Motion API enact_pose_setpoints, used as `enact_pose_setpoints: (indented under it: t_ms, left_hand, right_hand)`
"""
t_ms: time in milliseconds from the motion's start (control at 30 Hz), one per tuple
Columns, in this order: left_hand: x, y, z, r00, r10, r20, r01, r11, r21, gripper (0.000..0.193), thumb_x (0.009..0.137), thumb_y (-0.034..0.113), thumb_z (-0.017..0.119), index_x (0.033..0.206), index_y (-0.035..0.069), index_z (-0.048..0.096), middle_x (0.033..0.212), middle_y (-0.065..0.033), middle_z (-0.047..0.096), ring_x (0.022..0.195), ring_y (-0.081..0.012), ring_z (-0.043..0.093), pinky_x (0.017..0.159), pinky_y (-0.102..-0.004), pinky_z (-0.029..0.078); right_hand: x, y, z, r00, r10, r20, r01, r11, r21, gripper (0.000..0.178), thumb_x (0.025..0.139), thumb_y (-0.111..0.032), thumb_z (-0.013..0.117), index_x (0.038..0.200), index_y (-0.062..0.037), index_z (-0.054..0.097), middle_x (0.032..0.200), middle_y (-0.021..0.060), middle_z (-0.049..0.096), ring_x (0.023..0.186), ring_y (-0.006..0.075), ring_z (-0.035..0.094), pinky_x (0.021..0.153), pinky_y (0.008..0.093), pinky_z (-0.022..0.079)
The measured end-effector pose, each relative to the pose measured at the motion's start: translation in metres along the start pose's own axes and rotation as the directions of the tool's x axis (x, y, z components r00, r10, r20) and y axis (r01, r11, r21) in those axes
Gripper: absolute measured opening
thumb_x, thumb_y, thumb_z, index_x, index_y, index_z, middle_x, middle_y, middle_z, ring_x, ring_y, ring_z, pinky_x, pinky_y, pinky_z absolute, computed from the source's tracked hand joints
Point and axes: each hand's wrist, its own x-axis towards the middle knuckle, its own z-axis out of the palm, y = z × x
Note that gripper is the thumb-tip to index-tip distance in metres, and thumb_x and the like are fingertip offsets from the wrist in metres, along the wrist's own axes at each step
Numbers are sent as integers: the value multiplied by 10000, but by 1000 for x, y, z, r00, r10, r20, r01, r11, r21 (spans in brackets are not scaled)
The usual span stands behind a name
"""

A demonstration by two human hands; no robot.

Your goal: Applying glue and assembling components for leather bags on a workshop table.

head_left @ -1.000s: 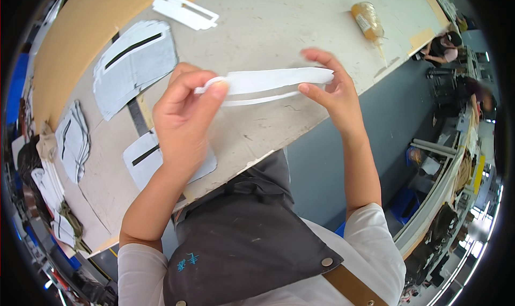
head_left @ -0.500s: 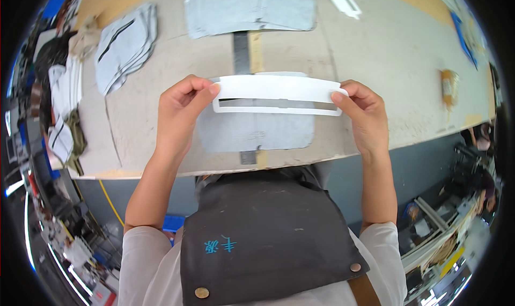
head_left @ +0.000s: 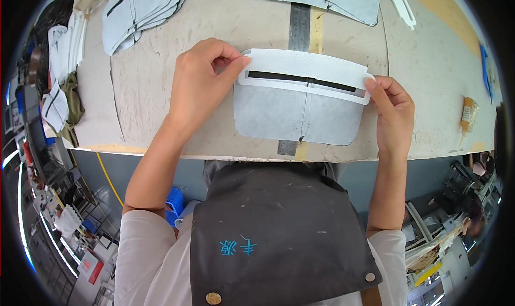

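Strip [head_left: 308, 61] over upper part of panel [head_left: 300, 115] on desk [head_left: 147, 94], framing black slot [head_left: 279, 77]. Fingers of left hand [head_left: 201, 75] and right hand [head_left: 396, 106] pinch opposite ends, apparently for level, taut alignment.

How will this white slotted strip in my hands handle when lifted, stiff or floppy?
The white slotted strip is probably light, since it looks thin. It spans fairly flat between your left hand and right hand, so perhaps springy rather than limp. Its narrow lower border likely bends most easily, being slimmer than its upper band.
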Motion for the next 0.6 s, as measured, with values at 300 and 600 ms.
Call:
enact_pose_setpoints:
  t_ms: [300, 600]
  left_hand:
    - [1, -2, 7, 996, 89, -21, -88, 995, 36, 144, 787, 56, 762, 763, -11, 638, 744, -86, 623, 646, -180, 593, 598, -272, 504]
    - [3, -2, 5, 992, 127, -3, -127, 990, 70, 147, 781, 54, 760, 748, -14, 634, 738, -91, 622, 643, -189, 601, 599, -278, 512]
  right_hand:
    - [-1, 3, -2, 999, -19, -38, 13, 988, -153, 168, 873, -156, 737, 876, 6, 691, 770, 25, 668, 738, 60, 553, 731, 199, 414]
    - [0, 1, 2, 996, -47, -71, 27, 966, -259, 177, 885, -160, 720, 858, 8, 674, 763, 21, 666, 733, 41, 563, 692, 174, 409]
